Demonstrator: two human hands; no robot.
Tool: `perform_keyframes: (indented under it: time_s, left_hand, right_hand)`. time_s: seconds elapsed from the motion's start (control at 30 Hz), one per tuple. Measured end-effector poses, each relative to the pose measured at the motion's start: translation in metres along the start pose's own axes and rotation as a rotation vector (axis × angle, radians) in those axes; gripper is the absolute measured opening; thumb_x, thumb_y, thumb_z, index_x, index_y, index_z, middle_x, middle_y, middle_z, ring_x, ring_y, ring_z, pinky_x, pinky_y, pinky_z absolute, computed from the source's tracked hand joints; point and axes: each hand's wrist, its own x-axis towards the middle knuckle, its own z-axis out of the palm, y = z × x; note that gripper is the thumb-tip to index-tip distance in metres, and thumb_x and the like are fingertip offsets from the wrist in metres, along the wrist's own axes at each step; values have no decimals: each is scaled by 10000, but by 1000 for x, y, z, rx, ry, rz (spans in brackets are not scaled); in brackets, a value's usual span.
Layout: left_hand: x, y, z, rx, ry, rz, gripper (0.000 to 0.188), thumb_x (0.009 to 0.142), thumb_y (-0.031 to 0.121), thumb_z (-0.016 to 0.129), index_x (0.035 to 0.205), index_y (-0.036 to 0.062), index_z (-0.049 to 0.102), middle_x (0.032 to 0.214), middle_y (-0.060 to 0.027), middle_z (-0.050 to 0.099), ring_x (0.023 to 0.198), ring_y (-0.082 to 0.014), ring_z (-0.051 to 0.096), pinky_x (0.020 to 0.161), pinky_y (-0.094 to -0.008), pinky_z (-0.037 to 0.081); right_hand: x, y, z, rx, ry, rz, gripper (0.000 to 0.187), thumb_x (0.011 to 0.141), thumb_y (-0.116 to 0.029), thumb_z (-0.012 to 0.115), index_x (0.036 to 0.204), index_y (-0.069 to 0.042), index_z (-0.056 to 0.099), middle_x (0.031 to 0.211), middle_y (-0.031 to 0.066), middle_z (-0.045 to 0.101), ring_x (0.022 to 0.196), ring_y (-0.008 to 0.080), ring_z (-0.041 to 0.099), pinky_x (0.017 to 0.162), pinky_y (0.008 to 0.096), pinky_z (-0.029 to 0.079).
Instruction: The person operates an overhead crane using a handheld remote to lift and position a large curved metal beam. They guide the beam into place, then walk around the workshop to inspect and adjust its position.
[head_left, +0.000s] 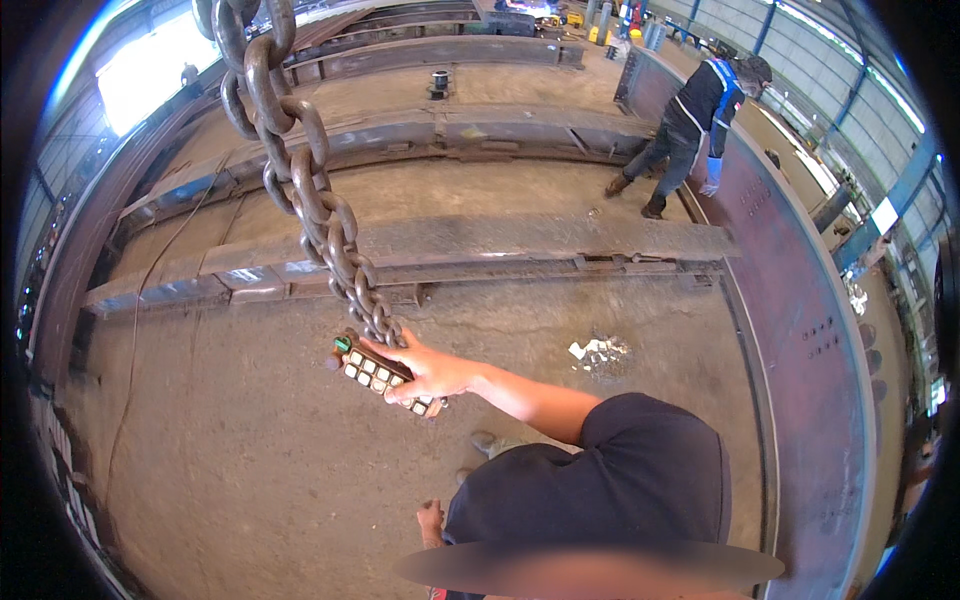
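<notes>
A person stands on a dusty concrete floor point(250, 470) in a large steel workshop, seen from above through a wide, curved lens. Their right hand point(432, 372) reaches out to the left on a bare forearm and is closed around a handheld remote control point(378, 373), a dark, oblong box with rows of pale square buttons and one green button at its far end. The fingers wrap the remote's near side, with the button face turned upward.

A heavy chain point(310, 190) of thick, rust-brown links hangs down from the top of the view. Its lowest links end right at the remote and the hand, seeming to touch them.

The left hand point(430, 520) hangs low beside the dark-sleeved body, near the bottom edge. Only its back shows, so whether it is open or closed cannot be told.

Long rusty steel beams point(480, 245) lie across the floor beyond the chain, with more behind them. A tall steel plate wall point(800, 330) curves along the right side. Far off, at the upper right, another person point(690, 125) in dark clothes with a blue glove walks beside that wall.
</notes>
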Motion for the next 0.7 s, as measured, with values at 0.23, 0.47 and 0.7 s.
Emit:
perform_keyframes:
  time_s: [0.23,0.47,0.7]
  left_hand:
    - [-23,-47,-18,9,134,-114,406,792,263,700,1012,-74,646,688,-110,645,538,-183,605,474,-314,482]
    - [-51,-90,-24,16,252,-174,401,781,268,704,983,-75,652,638,-99,631,538,-185,609,470,-322,484]
    - [-63,-77,5,-33,178,-167,368,789,253,695,957,-72,654,666,-104,637,549,-181,607,475,-328,486]
  right_hand:
    - [-3,5,8,-3,-78,-103,1030,695,-172,758,1518,-303,152,1493,266,197,1387,425,144,1151,453,89]
    - [-10,-1,15,27,-187,-37,930,765,-197,737,1504,-343,192,1494,231,280,1405,428,114,1157,501,29]
    - [-18,-10,23,-3,-207,-141,893,772,-199,728,1493,-363,226,1320,150,510,1344,392,261,1169,497,39]
